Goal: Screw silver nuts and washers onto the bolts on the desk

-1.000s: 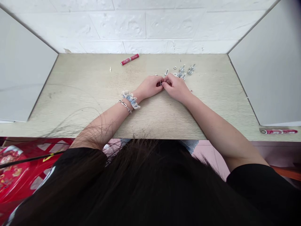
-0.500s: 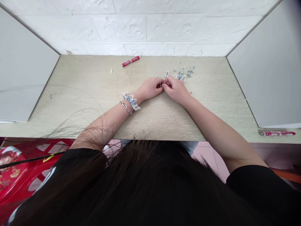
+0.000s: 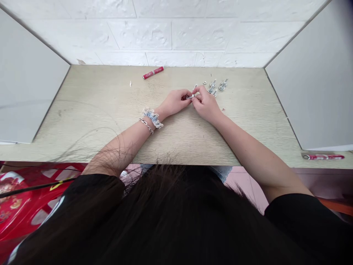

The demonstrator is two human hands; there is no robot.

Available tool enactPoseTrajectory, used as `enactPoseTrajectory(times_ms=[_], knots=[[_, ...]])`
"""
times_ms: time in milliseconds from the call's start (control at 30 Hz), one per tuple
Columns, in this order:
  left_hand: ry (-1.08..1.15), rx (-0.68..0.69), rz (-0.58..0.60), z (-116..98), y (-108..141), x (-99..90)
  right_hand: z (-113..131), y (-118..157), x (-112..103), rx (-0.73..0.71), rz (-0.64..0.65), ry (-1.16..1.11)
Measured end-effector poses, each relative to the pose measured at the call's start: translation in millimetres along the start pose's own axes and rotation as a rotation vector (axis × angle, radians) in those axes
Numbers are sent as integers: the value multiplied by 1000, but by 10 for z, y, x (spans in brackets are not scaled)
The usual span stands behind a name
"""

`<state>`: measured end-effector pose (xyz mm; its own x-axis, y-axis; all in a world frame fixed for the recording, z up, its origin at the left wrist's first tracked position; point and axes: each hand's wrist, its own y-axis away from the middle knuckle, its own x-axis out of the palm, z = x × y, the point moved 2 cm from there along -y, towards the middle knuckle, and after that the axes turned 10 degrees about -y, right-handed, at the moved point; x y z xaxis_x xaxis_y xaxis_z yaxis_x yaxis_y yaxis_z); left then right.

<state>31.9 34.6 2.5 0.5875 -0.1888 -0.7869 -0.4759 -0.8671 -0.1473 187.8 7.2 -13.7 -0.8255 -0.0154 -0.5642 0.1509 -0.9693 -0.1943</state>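
A small silver bolt [image 3: 189, 97] lies between my two hands, its head towards the right. My left hand [image 3: 177, 102] is closed on the bolt's shaft end, with a scrunchie and a chain bracelet on that wrist. At the bolt's head, the thumb and fingers of my right hand [image 3: 204, 104] pinch it. Just behind my right hand stands another bolt [image 3: 195, 87], partly hidden by the fingers. Several bolts with washers [image 3: 211, 88] are grouped to the right of it, beside a loose nut [image 3: 204, 82].
Further right is another pair of bolts [image 3: 223, 85]. A red tube [image 3: 153, 73] lies near the wall, and a second red tube [image 3: 323, 156] at the table's right front edge. Grey panels [image 3: 314, 81] flank the wooden table [image 3: 96, 95].
The bolt between my hands now shows along its length, where only a small metal bit was visible. My right fingers have shifted slightly and are more raised.
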Motion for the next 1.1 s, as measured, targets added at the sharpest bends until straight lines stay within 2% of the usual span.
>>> enactPoseTrajectory(times_ms=[300, 467, 800, 1100], knots=[[-2, -6, -1, 1, 6, -6, 4, -20, -35, -4, -38, -18], [5, -16, 5, -16, 4, -16, -28, -21, -6, 5, -10, -28], [28, -45, -7, 16, -11, -5, -158, -52, 29, -110, 8, -17], [-3, -45, -8, 7, -7, -9, -142, -54, 14, -86, 12, 3]])
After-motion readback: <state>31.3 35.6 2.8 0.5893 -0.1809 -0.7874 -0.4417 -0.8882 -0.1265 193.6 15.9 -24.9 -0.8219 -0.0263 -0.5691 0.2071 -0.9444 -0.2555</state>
